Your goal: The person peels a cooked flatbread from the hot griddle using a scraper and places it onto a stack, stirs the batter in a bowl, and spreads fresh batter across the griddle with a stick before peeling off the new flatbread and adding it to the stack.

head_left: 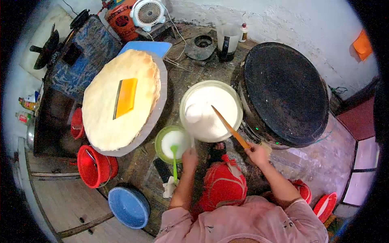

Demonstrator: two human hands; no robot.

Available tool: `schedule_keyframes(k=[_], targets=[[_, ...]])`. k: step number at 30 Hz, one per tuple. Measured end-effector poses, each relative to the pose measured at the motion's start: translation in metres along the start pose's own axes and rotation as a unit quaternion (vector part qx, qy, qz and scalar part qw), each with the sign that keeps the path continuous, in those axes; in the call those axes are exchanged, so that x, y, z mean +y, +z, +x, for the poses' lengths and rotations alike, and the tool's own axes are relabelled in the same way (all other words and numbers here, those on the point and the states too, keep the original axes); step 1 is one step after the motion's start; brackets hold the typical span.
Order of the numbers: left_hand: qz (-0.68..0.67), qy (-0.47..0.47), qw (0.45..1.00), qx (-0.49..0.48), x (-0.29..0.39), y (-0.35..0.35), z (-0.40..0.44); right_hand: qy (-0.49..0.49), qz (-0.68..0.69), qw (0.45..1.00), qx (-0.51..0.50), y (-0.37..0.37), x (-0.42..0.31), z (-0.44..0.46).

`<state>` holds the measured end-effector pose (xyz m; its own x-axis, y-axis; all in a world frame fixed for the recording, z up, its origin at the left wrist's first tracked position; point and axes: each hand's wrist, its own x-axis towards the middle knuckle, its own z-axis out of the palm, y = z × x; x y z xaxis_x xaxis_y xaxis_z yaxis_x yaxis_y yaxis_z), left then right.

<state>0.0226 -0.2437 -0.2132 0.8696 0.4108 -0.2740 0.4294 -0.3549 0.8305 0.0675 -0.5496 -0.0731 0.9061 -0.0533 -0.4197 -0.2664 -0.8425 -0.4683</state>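
Observation:
My right hand (258, 154) is wrapped round the near end of a long wooden stick (231, 129), whose far tip reaches over a large bowl (183, 95) of white batter. A rounded white shape (193, 113) shows at the left of that batter. My left hand (189, 158), blurred, is beside a smaller green bowl (159, 152) of white liquid; its fingers are smeared. In the green bowl leans a bright green spoon (174, 162). A round black griddle (285, 93) stands to the right.
Left, a stack of pale flatbreads (101, 101) bears a yellow scraper (126, 97). Red buckets (95, 166) and a blue basin (129, 207) stand lower left. A clear jug (227, 40), a small fan (148, 14) and a metal ring (201, 48) are at the back.

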Motion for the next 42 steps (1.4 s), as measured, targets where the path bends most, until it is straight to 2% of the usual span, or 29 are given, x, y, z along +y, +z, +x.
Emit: schedule_keyframes(k=[2,6,8,12,14,15,16,18,20,23,24,26,28,30,32,33,35,38,41,42], targets=[[-0.024,-0.024,0.999,0.002,0.024,-0.007,-0.011,-0.049,0.075,0.996,0.027,0.022,0.019,0.018],[-0.060,-0.089,0.994,-0.017,0.063,-0.013,-0.023,-0.027,0.091,0.995,0.007,0.013,-0.004,0.025],[-0.061,-0.147,0.987,-0.023,0.081,-0.017,-0.028,-0.052,0.099,0.992,0.054,0.015,-0.006,0.029],[-0.022,-0.104,0.994,-0.038,0.052,-0.006,-0.022,-0.074,0.161,0.981,0.083,0.019,-0.001,0.034],[-0.031,-0.033,0.999,-0.008,0.035,0.002,-0.020,-0.057,0.177,0.980,0.065,-0.001,-0.013,0.025],[-0.032,-0.033,0.999,-0.009,0.037,0.001,-0.020,-0.083,0.096,0.989,0.078,-0.023,-0.029,0.011],[-0.028,-0.044,0.998,-0.023,0.041,0.000,-0.021,-0.083,0.096,0.989,0.079,-0.023,-0.025,0.010],[-0.028,-0.055,0.997,-0.038,0.050,0.000,-0.022,-0.062,-0.023,0.996,0.058,-0.022,-0.009,0.006],[-0.070,-0.106,0.991,-0.032,0.057,-0.002,-0.026,-0.088,-0.042,0.993,0.071,-0.018,-0.001,0.005],[-0.039,-0.144,0.987,-0.056,0.074,-0.011,-0.027,-0.092,-0.087,0.990,0.065,-0.017,-0.001,0.003],[-0.038,-0.145,0.987,-0.056,0.071,-0.009,-0.025,-0.074,-0.082,0.992,0.056,-0.018,-0.004,0.002],[0.024,-0.061,0.998,-0.007,0.061,-0.003,-0.016,-0.054,-0.076,0.995,0.047,-0.021,-0.014,0.000],[0.049,-0.047,0.998,-0.005,0.059,-0.003,-0.012,-0.009,-0.123,0.992,0.019,-0.028,-0.028,0.001],[0.074,-0.032,0.997,-0.003,0.061,-0.004,-0.011,0.003,-0.093,0.996,0.009,-0.031,-0.038,0.002],[0.168,-0.022,0.985,-0.023,0.065,-0.005,-0.017,0.016,-0.063,0.998,-0.002,-0.024,-0.031,0.010],[0.169,-0.022,0.985,-0.023,0.060,-0.003,-0.020,-0.015,-0.029,0.999,0.012,-0.009,-0.015,0.021],[0.017,-0.084,0.995,-0.055,0.039,0.008,-0.024,-0.047,0.006,0.999,0.026,0.003,-0.005,0.031],[0.072,-0.102,0.990,-0.068,0.004,0.024,-0.021,-0.088,0.012,0.995,0.041,0.002,-0.010,0.038],[0.061,-0.085,0.992,-0.068,0.064,0.005,-0.040,-0.061,0.050,0.997,-0.014,-0.010,-0.028,0.037],[0.061,-0.085,0.992,-0.066,0.049,0.011,-0.037,-0.070,0.043,0.996,-0.019,-0.014,-0.034,0.036]])
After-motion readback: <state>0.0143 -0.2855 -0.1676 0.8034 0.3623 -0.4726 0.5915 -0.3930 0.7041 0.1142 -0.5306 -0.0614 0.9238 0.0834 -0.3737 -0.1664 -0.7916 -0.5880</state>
